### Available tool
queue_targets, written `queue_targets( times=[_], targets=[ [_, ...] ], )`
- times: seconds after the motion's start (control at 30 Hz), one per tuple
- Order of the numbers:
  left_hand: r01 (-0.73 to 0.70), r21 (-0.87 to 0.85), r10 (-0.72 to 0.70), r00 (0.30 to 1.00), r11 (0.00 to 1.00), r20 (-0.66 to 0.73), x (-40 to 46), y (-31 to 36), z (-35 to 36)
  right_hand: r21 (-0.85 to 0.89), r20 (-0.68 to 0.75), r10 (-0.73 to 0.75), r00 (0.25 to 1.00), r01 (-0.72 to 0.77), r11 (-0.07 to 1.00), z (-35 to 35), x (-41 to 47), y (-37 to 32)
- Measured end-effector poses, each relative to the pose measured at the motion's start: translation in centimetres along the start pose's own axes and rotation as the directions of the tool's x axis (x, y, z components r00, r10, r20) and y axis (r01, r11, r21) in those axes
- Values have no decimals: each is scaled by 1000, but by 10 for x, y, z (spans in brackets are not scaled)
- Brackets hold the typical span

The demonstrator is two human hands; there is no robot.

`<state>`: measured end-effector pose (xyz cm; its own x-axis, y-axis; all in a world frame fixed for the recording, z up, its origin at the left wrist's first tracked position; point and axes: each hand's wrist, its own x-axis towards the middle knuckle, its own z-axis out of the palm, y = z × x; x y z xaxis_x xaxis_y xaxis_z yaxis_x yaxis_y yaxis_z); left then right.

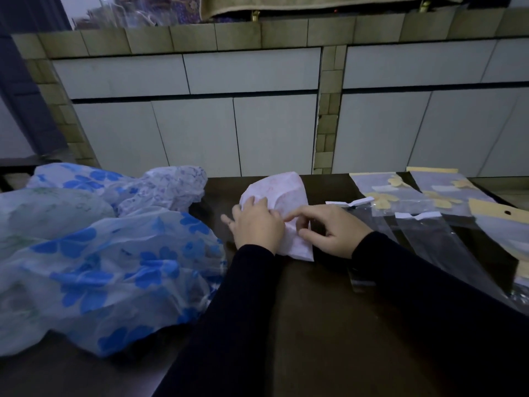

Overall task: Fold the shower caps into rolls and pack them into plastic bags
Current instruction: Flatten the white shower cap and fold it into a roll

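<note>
A pale pink shower cap (282,193), folded into a narrow strip, lies on the dark table (315,325) in the middle of the head view. My left hand (256,226) presses flat on its left side. My right hand (332,229) pinches its right edge between thumb and fingers. Clear plastic bags (438,242) with white sealing strips lie just right of my right hand.
A heap of loose shower caps with blue flowers (108,270), plus a greenish cap (43,210) and a purple-patterned cap (171,187), fills the table's left. Packed bags with yellow header cards (446,196) lie at the far right. A tiled cabinet front (229,124) stands behind.
</note>
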<state>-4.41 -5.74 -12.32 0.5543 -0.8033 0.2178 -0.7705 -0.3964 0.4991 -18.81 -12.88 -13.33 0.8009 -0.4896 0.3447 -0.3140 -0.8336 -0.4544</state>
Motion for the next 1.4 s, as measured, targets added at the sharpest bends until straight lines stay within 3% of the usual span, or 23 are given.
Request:
queue_targets(
  times=[0.07,0.1,0.27,0.6,0.77,0.97,1.17,1.4],
  targets=[
    [-82,-90,68,986,993,-149,-2,3,-6,-43,0,16,1000,-16,999,2,0,2],
    [-123,-144,100,982,982,-158,-3,4,-8,-62,-1,19,1000,-19,998,3,1,4],
    [-101,-205,151,959,974,242,-7,1,-10,-81,-4,87,996,-87,993,2,1,9],
    [-39,-235,116,939,971,325,-3,-1,-14,-374,95,36,995,2,927,-22,-3,-1],
    [-71,-341,185,931,937,315,-6,-5,-13,-451,-23,-79,997,60,890,-13,-1,2],
    [-119,-277,199,939,953,281,-3,-10,-14,-341,-169,51,984,-107,934,-12,-1,6],
    [-14,-275,108,938,961,329,4,-10,-20,-280,-56,92,994,-104,954,-10,-1,10],
    [-20,-190,76,954,982,289,3,-7,-14,-257,-165,270,949,-306,917,-2,9,11]
  ],
)
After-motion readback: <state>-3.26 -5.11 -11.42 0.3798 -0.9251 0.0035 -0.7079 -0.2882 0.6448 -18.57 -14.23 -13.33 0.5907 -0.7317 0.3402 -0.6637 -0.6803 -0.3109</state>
